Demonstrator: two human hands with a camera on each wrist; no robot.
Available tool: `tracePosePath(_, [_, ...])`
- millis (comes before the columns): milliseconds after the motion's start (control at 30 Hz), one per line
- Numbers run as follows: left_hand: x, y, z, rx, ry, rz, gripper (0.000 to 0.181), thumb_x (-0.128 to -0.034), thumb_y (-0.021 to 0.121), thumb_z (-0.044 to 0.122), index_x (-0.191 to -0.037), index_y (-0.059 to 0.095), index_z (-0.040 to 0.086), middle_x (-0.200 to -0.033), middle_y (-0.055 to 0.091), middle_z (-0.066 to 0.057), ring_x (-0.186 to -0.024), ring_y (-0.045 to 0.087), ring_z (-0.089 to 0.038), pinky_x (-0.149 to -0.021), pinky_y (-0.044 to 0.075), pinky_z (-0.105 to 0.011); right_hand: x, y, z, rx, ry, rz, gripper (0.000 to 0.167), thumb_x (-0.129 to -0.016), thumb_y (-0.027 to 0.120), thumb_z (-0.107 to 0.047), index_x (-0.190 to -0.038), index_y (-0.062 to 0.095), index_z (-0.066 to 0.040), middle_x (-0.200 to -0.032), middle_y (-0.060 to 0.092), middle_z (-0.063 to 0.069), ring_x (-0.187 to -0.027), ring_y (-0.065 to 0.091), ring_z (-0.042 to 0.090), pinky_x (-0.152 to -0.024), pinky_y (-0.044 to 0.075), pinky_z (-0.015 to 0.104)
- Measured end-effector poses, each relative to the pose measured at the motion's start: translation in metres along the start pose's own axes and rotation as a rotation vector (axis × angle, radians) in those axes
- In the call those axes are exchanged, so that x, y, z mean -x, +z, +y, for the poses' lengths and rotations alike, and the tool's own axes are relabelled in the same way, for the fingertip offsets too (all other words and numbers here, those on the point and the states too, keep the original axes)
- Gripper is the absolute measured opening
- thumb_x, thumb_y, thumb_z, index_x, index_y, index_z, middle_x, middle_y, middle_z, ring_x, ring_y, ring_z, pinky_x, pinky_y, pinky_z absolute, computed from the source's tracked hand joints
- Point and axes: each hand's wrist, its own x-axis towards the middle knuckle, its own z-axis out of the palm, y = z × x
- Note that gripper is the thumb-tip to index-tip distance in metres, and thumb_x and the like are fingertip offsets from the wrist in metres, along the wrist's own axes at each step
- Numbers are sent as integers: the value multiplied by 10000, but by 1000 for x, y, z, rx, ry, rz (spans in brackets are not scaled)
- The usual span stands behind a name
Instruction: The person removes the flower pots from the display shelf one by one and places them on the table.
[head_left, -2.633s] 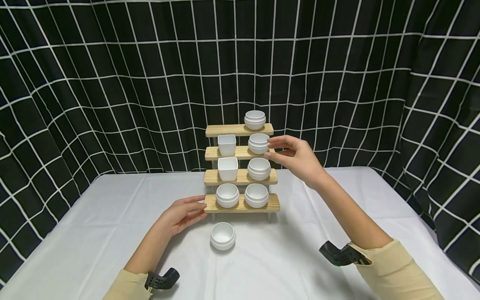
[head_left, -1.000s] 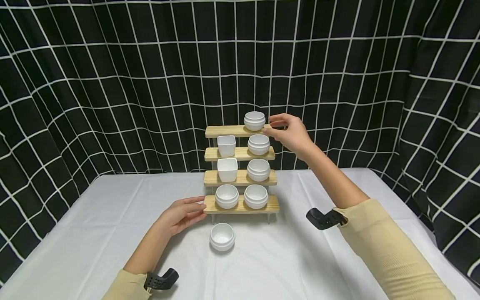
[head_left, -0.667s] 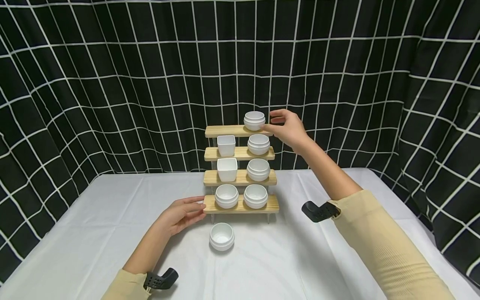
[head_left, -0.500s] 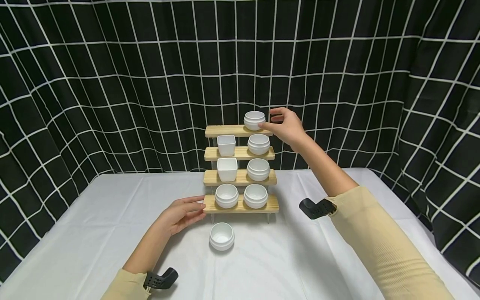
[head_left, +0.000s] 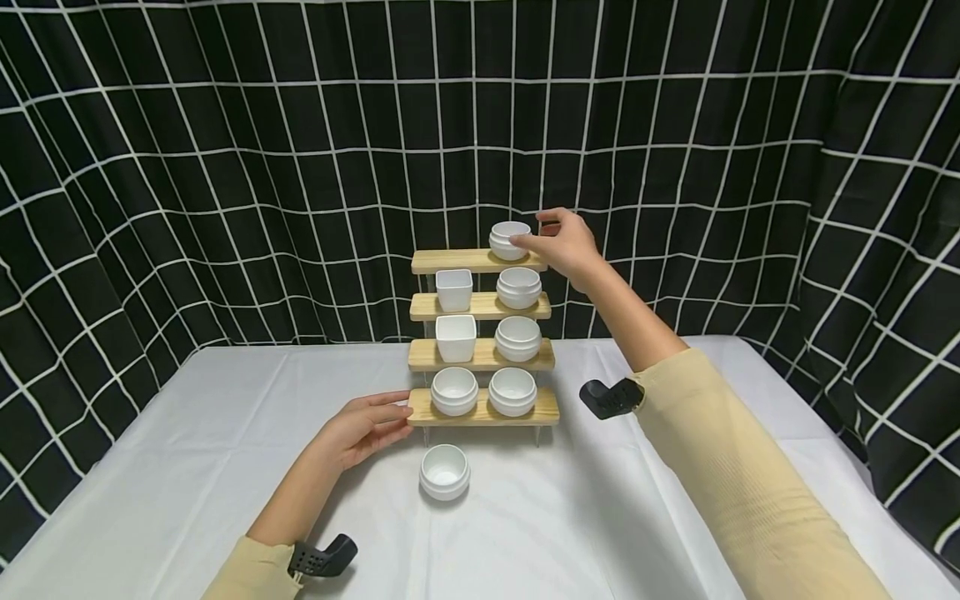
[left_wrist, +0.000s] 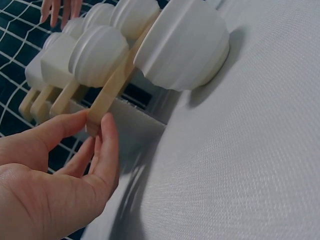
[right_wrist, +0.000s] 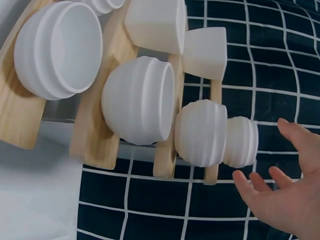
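Behind both hands' fingers we see a black, white-gridded curtain [head_left: 300,183]. Below them spreads our white-clothed desk [head_left: 532,521], bearing a four-tier wooden display stand [head_left: 450,262] between the hands. Our left hand [head_left: 367,429] pinches the left end of its lowest board [head_left: 480,421]. Our right hand [head_left: 566,250] is the nearer to the top round bowl [head_left: 503,247], its thumb and fingers apart; we cannot tell whether they touch it. Two square cups [head_left: 455,339] sit left of and below these fingers. The top round bowl lies immediately left of them, upright, with no long axis across its circular rim. A loose round bowl [head_left: 445,487] stands right of the left fingers, nearer us.
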Motion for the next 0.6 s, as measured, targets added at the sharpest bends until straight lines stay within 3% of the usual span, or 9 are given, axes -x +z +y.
tracePosePath(600, [-2, 0, -1, 3, 2, 13, 560, -1030, 583, -71, -1559, 402, -103, -1072, 660, -127, -825, 728, -107, -825, 662, -204, -16, 0, -11, -14, 28, 2, 720, -994, 722, -262, -1569, 396, 22, -1623, 395, 234, -1498, 408, 365, -1275, 397, 473])
